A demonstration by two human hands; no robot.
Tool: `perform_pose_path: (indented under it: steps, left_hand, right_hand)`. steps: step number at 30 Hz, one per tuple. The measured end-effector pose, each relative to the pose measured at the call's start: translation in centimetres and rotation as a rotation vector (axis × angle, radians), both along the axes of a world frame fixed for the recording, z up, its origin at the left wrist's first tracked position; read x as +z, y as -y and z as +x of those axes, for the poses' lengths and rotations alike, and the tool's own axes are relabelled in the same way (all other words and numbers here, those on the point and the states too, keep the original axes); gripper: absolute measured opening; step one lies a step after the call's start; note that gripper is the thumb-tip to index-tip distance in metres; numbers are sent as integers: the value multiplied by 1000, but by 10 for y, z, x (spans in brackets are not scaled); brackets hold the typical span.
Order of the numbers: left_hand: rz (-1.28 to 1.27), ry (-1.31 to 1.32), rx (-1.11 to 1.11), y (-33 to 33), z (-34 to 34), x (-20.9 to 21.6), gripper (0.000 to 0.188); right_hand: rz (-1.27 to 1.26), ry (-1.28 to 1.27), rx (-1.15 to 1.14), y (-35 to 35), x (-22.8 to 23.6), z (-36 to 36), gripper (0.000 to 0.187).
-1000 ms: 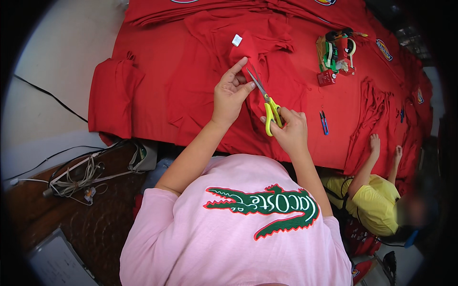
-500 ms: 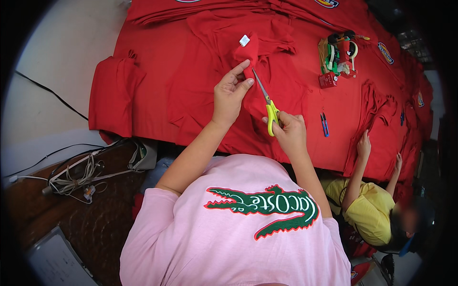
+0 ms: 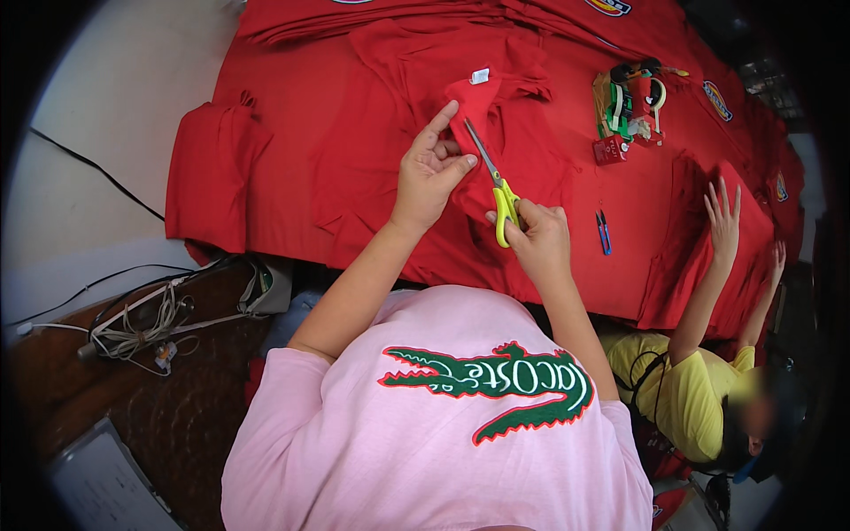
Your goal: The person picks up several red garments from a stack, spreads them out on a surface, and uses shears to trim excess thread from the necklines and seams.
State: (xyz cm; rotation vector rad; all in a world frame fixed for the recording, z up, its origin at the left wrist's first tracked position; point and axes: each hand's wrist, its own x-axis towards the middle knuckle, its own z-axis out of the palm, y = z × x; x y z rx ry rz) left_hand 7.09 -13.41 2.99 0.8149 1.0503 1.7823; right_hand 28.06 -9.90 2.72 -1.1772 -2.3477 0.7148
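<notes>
My right hand [image 3: 542, 234] grips scissors [image 3: 506, 212] with lime-yellow handles, their blades parted and pointing up and left. Beside the blade tips, a raised fold of a red shirt [image 3: 475, 99] carries a small white label [image 3: 479, 76]. My left hand [image 3: 425, 177] is at that fold, its index finger stretched up and its thumb apart from it. The other fingers curl in at the cloth and seem to hold it; the exact contact is partly hidden. The rest of the shirt lies spread beneath both hands.
Folded red garments [image 3: 212, 177] lie at the table's left edge, with more stacked along the back. Blue thread snips [image 3: 603, 232] and a box of tape and tools [image 3: 629, 111] are to the right. A person in yellow [image 3: 686, 398] handles red cloth there. Cables [image 3: 146, 323] lie lower left.
The label and fold have shifted right. My left index finger has lifted away from the thumb, and the scissor blades have parted. The other person's hands have moved up and right, now raised with fingers spread.
</notes>
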Motion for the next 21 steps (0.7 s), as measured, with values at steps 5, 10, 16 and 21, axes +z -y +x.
perform_pose_path:
  steps: [5,10,16,21]
  left_hand:
    - [-8,24,-2,2,-2,-3,77]
    - [-43,-2,-1,2,-5,-5,77]
    - [-45,-102,30,10,-8,-18,73]
    - [-1,-653,98,11,11,-17,66]
  right_hand:
    - [-105,-6,-57,1,5,0,31]
    - [-589,-453,-421,-30,-25,58,21]
    - [-53,706,-616,-58,-64,191,37]
    - [-38,764,-622,-56,-91,237,38]
